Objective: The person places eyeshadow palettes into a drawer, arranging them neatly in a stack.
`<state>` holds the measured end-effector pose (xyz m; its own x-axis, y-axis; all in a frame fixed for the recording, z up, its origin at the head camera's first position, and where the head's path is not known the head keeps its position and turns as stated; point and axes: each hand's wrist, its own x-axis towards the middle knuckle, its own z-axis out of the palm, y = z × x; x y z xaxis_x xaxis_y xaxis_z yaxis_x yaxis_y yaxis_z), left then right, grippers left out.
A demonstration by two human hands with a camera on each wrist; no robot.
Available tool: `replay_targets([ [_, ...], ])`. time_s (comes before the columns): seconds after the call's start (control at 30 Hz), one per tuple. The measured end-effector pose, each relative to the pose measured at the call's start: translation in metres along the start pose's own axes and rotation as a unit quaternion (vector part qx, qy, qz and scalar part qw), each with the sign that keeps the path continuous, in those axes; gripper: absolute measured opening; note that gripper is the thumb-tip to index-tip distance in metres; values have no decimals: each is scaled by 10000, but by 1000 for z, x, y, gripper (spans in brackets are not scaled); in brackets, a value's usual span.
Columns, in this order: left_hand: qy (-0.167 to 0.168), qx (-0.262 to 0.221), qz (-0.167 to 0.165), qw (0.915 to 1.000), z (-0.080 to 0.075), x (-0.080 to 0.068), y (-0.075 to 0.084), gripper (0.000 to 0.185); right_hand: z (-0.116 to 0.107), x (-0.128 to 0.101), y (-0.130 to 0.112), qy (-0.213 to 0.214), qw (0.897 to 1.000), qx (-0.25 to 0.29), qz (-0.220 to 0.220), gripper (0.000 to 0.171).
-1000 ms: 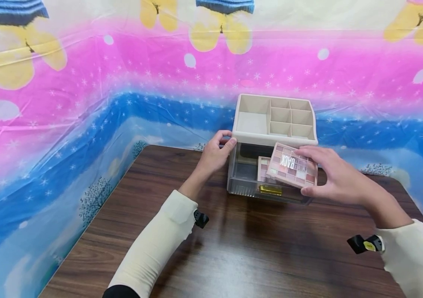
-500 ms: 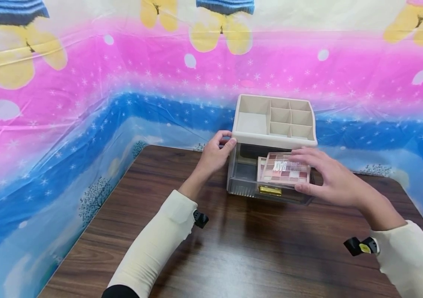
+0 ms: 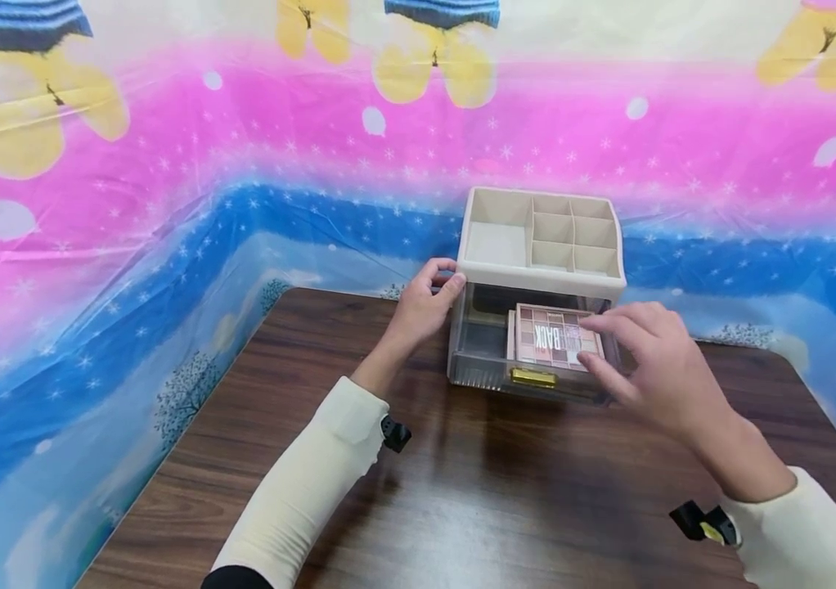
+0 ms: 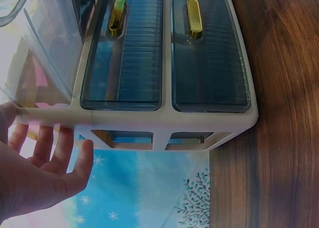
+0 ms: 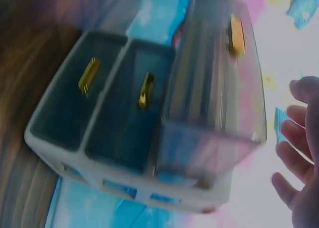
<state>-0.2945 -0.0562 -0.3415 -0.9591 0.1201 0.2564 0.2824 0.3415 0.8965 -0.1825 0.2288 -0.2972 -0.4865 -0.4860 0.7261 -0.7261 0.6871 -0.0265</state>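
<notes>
Down into the open drawer (image 3: 484, 360) goes the eyeshadow palette (image 3: 554, 337), flat under the right hand (image 3: 657, 368)'s straight fingertips, while the left hand (image 3: 425, 307) curls round the organizer (image 3: 495, 245) corner, steadying it on the worktop (image 3: 477, 491).

Glossy dark wood-grain table (image 3: 506, 499); matt cream plastic organizer (image 3: 539, 233); clear smoky plastic drawer (image 3: 477, 343) with shiny gold handle (image 3: 533, 377).

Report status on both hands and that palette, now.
Left hand grips the organizer corner. Right hand open, fingertips on the eyeshadow palette lying in the open top drawer. Nothing in the way.
</notes>
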Motion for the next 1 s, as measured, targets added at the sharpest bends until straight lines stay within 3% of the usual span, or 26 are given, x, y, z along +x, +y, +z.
replay_targets([
  [0.1, 21, -6, 21, 10000, -1, 1, 1, 35, 7, -4, -14, 543, 9974, -224, -416, 52],
  [0.43, 14, -11, 55, 10000, -1, -1, -1, 34, 47, -25, -42, 1240, 9821, -857, -1125, 28],
  [0.63, -11, 16, 64, 10000, 0, -1, -1, 34, 61, -29, -51, 1630, 9719, -1203, -1196, 23],
  [1.0, 20, 23, 50, 10000, 0, 1, -3, 34, 73, -25, -57, 2004, 9636, -1359, -1130, 18],
])
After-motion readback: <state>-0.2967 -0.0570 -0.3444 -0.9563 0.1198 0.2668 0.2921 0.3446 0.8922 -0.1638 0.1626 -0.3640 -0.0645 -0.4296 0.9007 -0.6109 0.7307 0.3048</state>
